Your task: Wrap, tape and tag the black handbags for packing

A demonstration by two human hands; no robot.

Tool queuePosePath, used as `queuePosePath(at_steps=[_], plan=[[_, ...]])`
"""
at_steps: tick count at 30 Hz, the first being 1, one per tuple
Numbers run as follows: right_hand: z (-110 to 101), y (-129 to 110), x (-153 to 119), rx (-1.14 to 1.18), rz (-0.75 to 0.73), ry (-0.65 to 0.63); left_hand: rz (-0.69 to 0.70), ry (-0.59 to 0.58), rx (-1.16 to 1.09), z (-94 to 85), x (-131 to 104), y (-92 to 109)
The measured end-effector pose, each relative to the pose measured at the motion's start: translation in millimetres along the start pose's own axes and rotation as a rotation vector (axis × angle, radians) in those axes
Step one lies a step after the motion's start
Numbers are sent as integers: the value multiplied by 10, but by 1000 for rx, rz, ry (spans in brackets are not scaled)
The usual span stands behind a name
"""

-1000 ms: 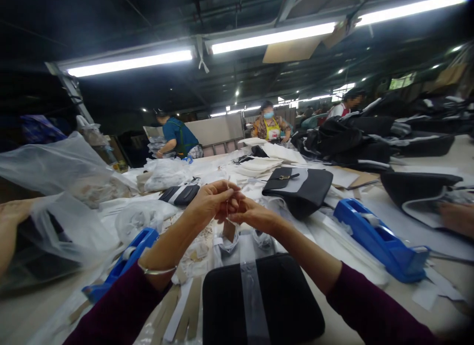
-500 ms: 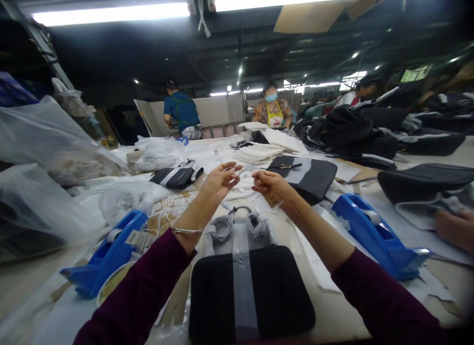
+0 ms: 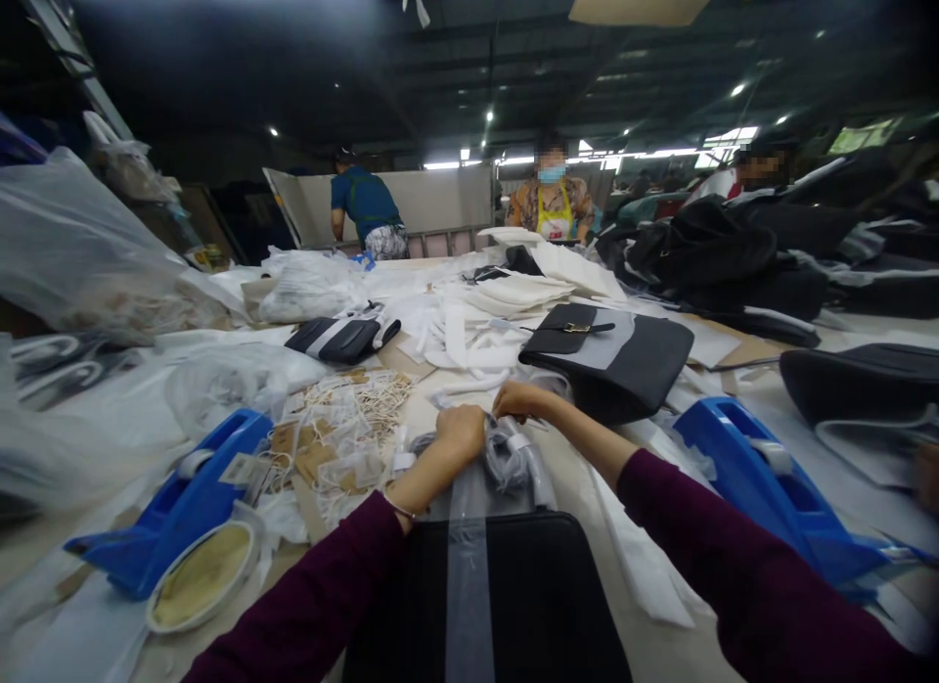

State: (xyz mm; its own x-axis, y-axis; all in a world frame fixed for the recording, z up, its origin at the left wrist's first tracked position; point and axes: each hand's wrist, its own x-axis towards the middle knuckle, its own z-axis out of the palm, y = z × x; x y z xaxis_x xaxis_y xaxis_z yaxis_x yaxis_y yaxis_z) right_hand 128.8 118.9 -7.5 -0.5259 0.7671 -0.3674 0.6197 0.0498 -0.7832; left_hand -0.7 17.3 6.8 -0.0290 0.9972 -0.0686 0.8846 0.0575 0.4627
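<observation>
A black bag (image 3: 547, 600) lies flat in front of me, with a band of clear film (image 3: 468, 605) running down its middle. Beyond its far edge, a wrapped grey bundle (image 3: 510, 458), perhaps its strap or handle, bulges up. My left hand (image 3: 461, 433) is closed over the near side of this bundle, knuckles up. Right beside it, my right hand (image 3: 519, 401) pinches at the bundle's far side. The fingertips of both hands almost meet, and what lies between them is hidden.
Blue tape dispensers stand left (image 3: 183, 497) and right (image 3: 770, 487). Paper tags with strings (image 3: 344, 429) are heaped at left, near a round tub (image 3: 201, 575). Another black-and-grey bag (image 3: 608, 360) lies ahead. Co-workers (image 3: 550, 199) are across the table.
Both hands have come down and closer together, from the air above the table to the grey bundle. The brown tag hanging by my right hand is out of sight now. My view has tilted down.
</observation>
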Motion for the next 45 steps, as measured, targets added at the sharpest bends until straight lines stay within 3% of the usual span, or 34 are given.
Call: queuePosePath(at_steps=[6, 14, 22, 31, 37, 45], plan=[[-49, 70, 201, 69, -51, -295, -35, 69, 124, -3, -46, -74], [-65, 147, 140, 237, -40, -418, -54, 87, 39, -19, 32, -109], [-251, 136, -21, 575, -60, -329, 39, 188, -290, -195, 18, -179], [-77, 200, -276, 948, -347, -252, 112, 212, -857, -10, -28, -146], [48, 279, -259, 884, -404, -66, 35, 241, -1064, -39, -78, -76], [69, 174, -206, 602, -428, 50, -137, 285, -1509, -149, -234, -11]])
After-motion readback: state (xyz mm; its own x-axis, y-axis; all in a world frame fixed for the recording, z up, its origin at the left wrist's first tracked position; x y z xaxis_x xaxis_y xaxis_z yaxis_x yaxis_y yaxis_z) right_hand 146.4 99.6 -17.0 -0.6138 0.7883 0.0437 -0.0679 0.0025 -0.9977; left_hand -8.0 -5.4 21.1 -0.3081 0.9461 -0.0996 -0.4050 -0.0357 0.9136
